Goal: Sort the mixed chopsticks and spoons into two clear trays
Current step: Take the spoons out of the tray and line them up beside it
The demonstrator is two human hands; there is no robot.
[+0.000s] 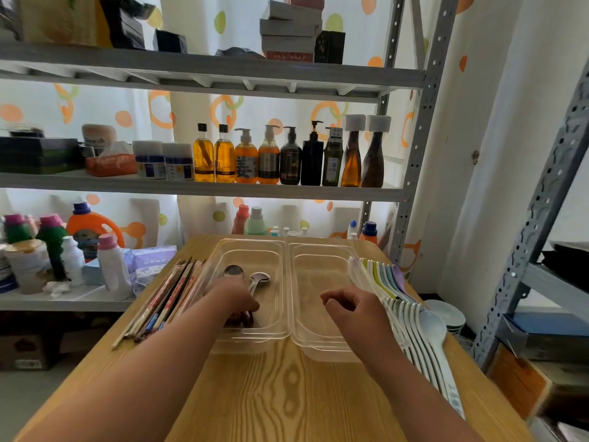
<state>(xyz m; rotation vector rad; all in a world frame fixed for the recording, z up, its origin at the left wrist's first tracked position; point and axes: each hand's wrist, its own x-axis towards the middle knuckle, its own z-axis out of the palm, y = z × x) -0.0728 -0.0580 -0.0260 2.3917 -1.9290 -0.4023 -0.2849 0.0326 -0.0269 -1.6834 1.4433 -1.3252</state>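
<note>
Lying on the wooden table (pixel 271 393) to the left of the left clear tray (pixel 223 250), a bundle of chopsticks (pixel 165 298) ran alongside that tray's left wall, just beside it. Inside the left clear tray two metal spoons (pixel 259 277) lay with their bowls toward its far end, their handles running back under the left hand (pixel 236 298). That hand was down in the tray's near half, fingers curled over the handles; whether it gripped one could not be told. Against the left clear tray's right wall stood the right clear tray (pixel 322 248). The right hand (pixel 350 309) hovered above it, fingers loosely curled, holding nothing. Farthest from the left clear tray, a fanned row of white and pastel spoons (pixel 398 295) lay just right of that hand.
</note>
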